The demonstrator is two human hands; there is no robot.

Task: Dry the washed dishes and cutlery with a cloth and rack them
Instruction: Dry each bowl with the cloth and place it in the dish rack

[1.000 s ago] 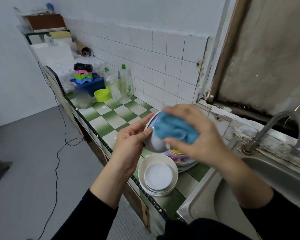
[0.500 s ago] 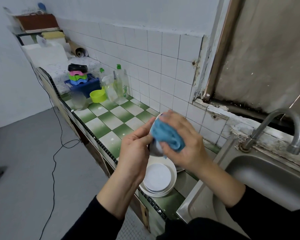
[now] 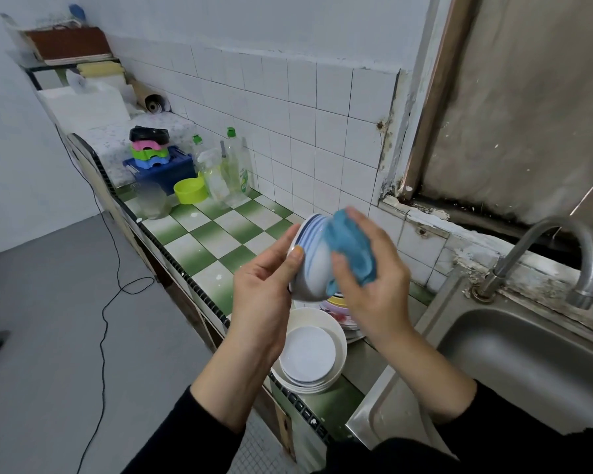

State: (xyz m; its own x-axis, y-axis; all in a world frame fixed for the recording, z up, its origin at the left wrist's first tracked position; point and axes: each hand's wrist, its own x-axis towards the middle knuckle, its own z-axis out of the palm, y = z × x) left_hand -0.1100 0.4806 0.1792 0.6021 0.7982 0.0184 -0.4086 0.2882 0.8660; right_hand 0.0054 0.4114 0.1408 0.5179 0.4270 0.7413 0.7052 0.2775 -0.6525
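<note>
Sink [image 3: 528,354]: a steel basin at the right end of the counter, with a curved tap [image 3: 562,254] reaching over its back edge.
Counter [image 3: 199,248]: green and white checked tiles running along the white-tiled wall.
Blue crate [image 3: 172,171]: at the far end of the counter. It carries a stack of small plastic pieces, blue, green and pink, with a black one on top.
White bowls [image 3: 338,336]: nested in a stack at the counter's front edge, right way up. A flat white disc [image 3: 307,354] lies inside the top one.
Patterned plates [image 3: 338,304]: a low pile just behind the white bowls, partly hidden by the hands.
Striped bowl [image 3: 314,268]: held in the air above the plates and the white bowls. It is tipped on its side, with its blue-lined rim turned to the left.
Right hand [image 3: 374,289]: fingers curled round the blue cloth, pressing it on the striped bowl's outer wall towards the base.
Left hand [image 3: 264,289]: grips the striped bowl at its rim, thumb on the outside. The fingertips pass out of sight behind the rim.
Blue cloth [image 3: 353,244]: bunched between the right palm and the bowl, on the side opposite the left hand's hold.
Yellow-green cup [image 3: 189,190]: beside the clear bottles [image 3: 235,165], in front of the crate. Whether it holds anything cannot be seen.
</note>
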